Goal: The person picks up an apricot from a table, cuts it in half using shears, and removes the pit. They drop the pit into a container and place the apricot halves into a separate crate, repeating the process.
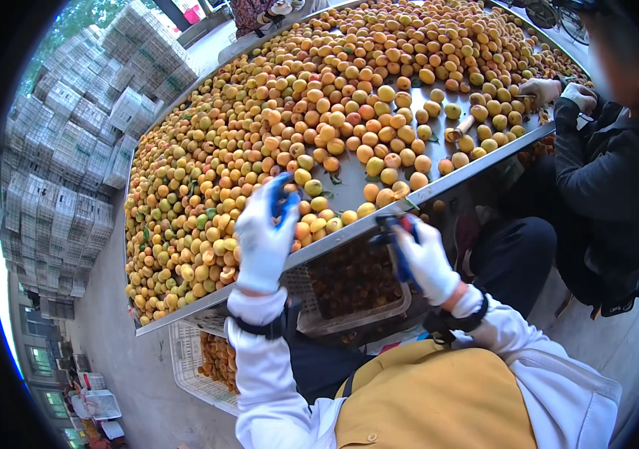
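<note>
My left hand (265, 236), in a white glove with blue on the palm side, is over the near edge of a metal table (345, 193) heaped with apricots (207, 209). Its thumb and fingers stand apart, and I see nothing between them. Just off the table's rim, my right hand (428, 262), gloved the same way, is closed round a dark hand tool (388, 233) with a bit of red on it. Motion blur hides the tool's exact kind. Several loose apricots (379, 196) lie by the rim between my hands.
Below the table, a pale plastic crate (401, 307) holds dark brownish pieces, and a white crate (185, 359) holds orange-brown pieces. A seated co-worker (618, 165) works at the right. A short wooden-handled tool (463, 126) lies among the fruit. Stacked crates (57, 217) stand left.
</note>
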The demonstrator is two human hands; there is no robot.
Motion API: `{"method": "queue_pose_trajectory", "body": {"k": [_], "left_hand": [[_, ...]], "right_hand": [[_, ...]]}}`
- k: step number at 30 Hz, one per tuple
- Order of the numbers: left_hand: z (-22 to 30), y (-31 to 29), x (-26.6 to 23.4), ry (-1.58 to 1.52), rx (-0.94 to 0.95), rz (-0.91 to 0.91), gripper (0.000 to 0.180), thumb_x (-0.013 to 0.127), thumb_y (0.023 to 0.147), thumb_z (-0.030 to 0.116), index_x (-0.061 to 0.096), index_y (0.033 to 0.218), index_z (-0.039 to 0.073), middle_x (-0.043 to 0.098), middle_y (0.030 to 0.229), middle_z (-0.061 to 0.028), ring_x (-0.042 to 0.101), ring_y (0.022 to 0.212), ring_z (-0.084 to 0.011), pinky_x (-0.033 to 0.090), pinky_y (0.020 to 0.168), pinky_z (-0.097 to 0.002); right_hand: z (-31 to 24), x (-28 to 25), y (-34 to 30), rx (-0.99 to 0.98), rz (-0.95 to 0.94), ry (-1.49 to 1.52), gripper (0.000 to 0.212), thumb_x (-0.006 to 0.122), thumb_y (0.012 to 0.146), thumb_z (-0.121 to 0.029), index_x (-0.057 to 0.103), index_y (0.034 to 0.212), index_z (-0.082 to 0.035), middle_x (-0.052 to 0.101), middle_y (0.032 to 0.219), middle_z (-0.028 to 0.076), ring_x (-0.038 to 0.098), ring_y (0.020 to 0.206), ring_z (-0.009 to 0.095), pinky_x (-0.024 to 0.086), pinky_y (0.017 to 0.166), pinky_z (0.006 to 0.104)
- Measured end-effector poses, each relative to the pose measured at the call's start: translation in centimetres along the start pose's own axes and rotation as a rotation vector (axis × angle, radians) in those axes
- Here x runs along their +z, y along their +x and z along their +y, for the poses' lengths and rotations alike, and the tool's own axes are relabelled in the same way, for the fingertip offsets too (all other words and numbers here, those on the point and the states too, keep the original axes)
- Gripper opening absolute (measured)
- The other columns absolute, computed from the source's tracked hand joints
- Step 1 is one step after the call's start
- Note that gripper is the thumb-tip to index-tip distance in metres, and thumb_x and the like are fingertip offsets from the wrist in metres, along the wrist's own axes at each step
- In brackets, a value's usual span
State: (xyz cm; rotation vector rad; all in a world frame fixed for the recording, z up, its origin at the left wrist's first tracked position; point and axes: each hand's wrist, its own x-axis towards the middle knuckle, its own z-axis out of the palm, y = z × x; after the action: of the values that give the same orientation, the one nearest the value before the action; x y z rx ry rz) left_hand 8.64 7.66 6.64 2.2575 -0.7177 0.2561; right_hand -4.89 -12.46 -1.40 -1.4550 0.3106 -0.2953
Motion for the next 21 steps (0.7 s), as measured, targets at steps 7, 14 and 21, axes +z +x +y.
{"method": "queue_pose_trajectory", "body": {"k": [7,14,21], "left_hand": [[-6.1,9.7,13.1,0.541,0.286,-0.37,0.057,0.063,0.091,0.032,0.048,0.141,0.009,0.057,0.136,-0.0177,0.06,0.116,-0.0354,0.048,0.099,-0.0435],[-7.4,14.7,18.8,0.992,0.216,-0.543,0.038,0.06,0.092,0.021,0.056,0.128,0.011,0.055,0.131,-0.021,0.068,0.098,-0.033,0.055,0.082,-0.0459],[-5.2,13.8,18.4,0.953,0.164,-0.527,0.032,0.06,0.09,0.014,0.056,0.121,0.008,0.056,0.127,-0.0246,0.068,0.098,-0.0379,0.057,0.081,-0.0468]], "right_hand": [[0.9,-6.5,0.6,0.067,0.099,0.09,0.012,0.056,0.099,-0.008,0.06,0.103,0.003,0.055,0.074,0.005,0.046,0.071,0.01,0.044,0.067,0.028],[-1.0,-8.1,0.8,0.014,-0.046,0.087,0.015,0.056,0.1,-0.01,0.057,0.112,-0.001,0.056,0.078,0.0,0.052,0.067,0.007,0.044,0.06,0.0232],[-1.6,-9.1,0.7,0.098,-0.035,0.115,0.014,0.055,0.101,-0.01,0.058,0.111,-0.001,0.056,0.078,0.004,0.053,0.067,0.011,0.046,0.063,0.0257]]}}
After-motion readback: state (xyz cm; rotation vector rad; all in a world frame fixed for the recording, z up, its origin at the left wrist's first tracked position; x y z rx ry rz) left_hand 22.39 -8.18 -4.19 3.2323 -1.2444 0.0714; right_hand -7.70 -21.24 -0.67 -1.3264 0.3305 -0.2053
